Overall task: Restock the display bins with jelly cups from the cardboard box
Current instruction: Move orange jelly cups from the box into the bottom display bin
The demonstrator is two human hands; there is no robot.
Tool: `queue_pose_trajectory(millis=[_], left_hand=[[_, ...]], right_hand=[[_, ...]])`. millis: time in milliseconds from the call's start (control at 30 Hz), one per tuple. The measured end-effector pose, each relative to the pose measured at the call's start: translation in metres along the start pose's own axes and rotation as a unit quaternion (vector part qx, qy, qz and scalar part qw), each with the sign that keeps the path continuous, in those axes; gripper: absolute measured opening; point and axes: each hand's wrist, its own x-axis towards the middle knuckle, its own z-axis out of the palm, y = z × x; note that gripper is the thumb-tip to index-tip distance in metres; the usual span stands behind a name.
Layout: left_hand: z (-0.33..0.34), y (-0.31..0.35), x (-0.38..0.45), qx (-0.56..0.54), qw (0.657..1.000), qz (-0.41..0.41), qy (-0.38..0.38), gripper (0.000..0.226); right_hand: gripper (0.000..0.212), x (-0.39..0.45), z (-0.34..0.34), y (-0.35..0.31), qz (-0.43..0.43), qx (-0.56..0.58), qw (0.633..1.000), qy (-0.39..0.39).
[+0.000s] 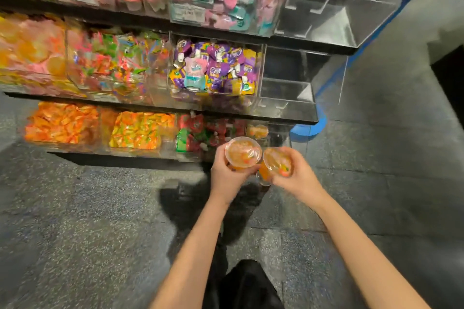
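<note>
Since each hand, left hand (227,175) and right hand (296,175), grips an orange jelly cup (242,152) (the right one (277,159) tilted) near the lowest right display bin (278,133), a bump could drop one onto the floor (100,221).

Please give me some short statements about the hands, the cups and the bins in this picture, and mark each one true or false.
1. The left hand grips a clear plastic jelly cup with orange filling. True.
2. The right hand is empty. False: it holds a second orange jelly cup.
3. The clear bin at the right end of the middle shelf is full of purple pouches. False: it looks empty; the purple pouches fill the bin to its left.
4. Both cups are in front of the lowest shelf. True.
</note>
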Motion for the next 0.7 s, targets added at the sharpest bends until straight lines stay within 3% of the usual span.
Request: queue_pose_trajectory(millis=[133, 300, 467, 700], left_hand=[[0.034, -0.037, 0.054, 0.031, 0.999, -0.027, 0.000, 0.061], [0.078, -0.115, 0.109, 0.063, 0.996, -0.059, 0.022, 0.059], [0.117, -0.215, 0.164, 0.109, 0.993, -0.004, 0.045, 0.064], [0.165, -0.323, 0.227, 0.088, 0.990, 0.104, 0.041, 0.057]], right_hand=[[0.068, 0.058, -0.022, 0.048, 0.029, -0.039, 0.999, 0.003], [0.095, 0.130, -0.029, 0.126, 0.039, -0.115, 0.993, 0.010], [0.081, 0.220, -0.014, 0.225, -0.010, -0.215, 0.976, 0.025], [0.073, 0.333, 0.018, 0.338, -0.017, -0.292, 0.952, 0.094]])
